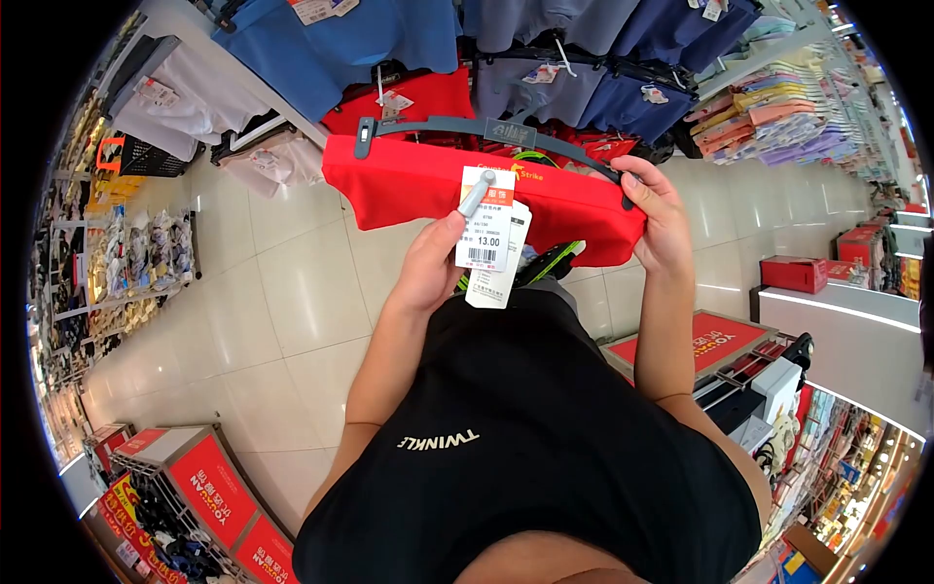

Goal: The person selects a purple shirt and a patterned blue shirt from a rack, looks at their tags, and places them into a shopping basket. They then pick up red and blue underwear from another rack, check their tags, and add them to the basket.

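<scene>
Red boxer briefs (399,185) with yellow "Counter Strike" lettering on the waistband hang from a dark grey clip hanger (443,125), held out in front of me. My right hand (662,209) is closed around the hanger's right end and the fabric edge there. With thumb and fingers, my left hand (428,261) pinches the left edge of a white price tag (484,238) reading 13.00. A grey security tag (476,195) lies over its upper part, its lower end at my left thumb. A second white label (494,290) hangs behind the price tag.
Racks of blue shorts (321,49) and more red garments (428,97) are ahead. Folded pastel clothes (769,107) fill a shelf at right. Red-topped display stands (705,341) (209,487) stand on both sides of the tiled floor (292,311).
</scene>
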Demonstrator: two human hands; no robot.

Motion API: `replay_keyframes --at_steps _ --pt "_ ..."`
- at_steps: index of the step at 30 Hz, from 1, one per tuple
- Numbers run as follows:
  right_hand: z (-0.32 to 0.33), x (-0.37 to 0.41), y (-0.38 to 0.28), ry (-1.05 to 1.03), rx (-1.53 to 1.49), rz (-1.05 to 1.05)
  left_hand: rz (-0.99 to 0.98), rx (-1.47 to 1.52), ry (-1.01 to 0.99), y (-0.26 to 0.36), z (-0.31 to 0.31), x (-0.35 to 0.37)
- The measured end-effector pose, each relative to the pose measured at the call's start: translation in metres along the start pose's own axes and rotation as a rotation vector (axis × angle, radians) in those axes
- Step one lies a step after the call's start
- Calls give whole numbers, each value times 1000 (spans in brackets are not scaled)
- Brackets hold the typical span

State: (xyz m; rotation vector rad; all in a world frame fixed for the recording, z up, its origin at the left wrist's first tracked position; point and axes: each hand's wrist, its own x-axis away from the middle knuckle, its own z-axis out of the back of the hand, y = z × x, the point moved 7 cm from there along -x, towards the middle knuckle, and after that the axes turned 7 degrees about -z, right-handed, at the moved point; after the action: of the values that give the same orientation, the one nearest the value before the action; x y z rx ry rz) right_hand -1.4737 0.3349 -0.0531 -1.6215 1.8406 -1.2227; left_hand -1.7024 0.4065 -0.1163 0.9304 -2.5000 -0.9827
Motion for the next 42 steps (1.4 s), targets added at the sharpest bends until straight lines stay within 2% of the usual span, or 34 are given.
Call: replay_keyframes --at_steps 9,12,14,16,18,19,21,22,23,25,27,29,31,33,35,37,38,42 --pt "-2 -1 2 -1 25 -5 -29 -9 -14 -11 6 4" --pt "-2 -1 1 -15 23 2 -22 176 13 -16 8 1" --pt "-3 -1 -5 -24 33 12 -361 -169 59 10 17 1" --pt "0 3 -16 -7 53 66 -561 -447 291 42 52 2" --pt "4 5 -25 -48 54 80 -791 -559 576 73 77 13" --pt "6 6 -29 -88 51 96 -790 -560 584 80 81 10" --pt "5 8 -33 -118 63 85 -993 -742 473 106 67 12" --pt "1 9 -35 -143 45 82 -919 -598 433 106 60 11" --pt "-2 9 -36 -169 28 80 -923 -598 442 109 56 14" --pt "-2 7 -34 -181 18 66 -560 -508 115 87 39 1" --pt "-1 3 -33 -170 -35 73 -535 -476 104 77 31 4" --pt "-2 1 -33 -110 -60 98 -313 -462 107 57 24 0" --pt "0 1 -34 -42 -87 124 -353 -397 106 51 17 -1" --pt "8 1 -34 83 -117 137 -360 -298 227 46 24 2" --pt "13 0 -32 75 -108 137 -387 -357 213 46 25 1" --pt "16 -1 -29 64 -100 137 -440 -5 350 46 32 3" --pt "16 -1 -28 50 -108 131 -431 13 208 48 27 0" --pt "21 -3 -27 65 -138 145 -444 -99 230 52 24 -2"
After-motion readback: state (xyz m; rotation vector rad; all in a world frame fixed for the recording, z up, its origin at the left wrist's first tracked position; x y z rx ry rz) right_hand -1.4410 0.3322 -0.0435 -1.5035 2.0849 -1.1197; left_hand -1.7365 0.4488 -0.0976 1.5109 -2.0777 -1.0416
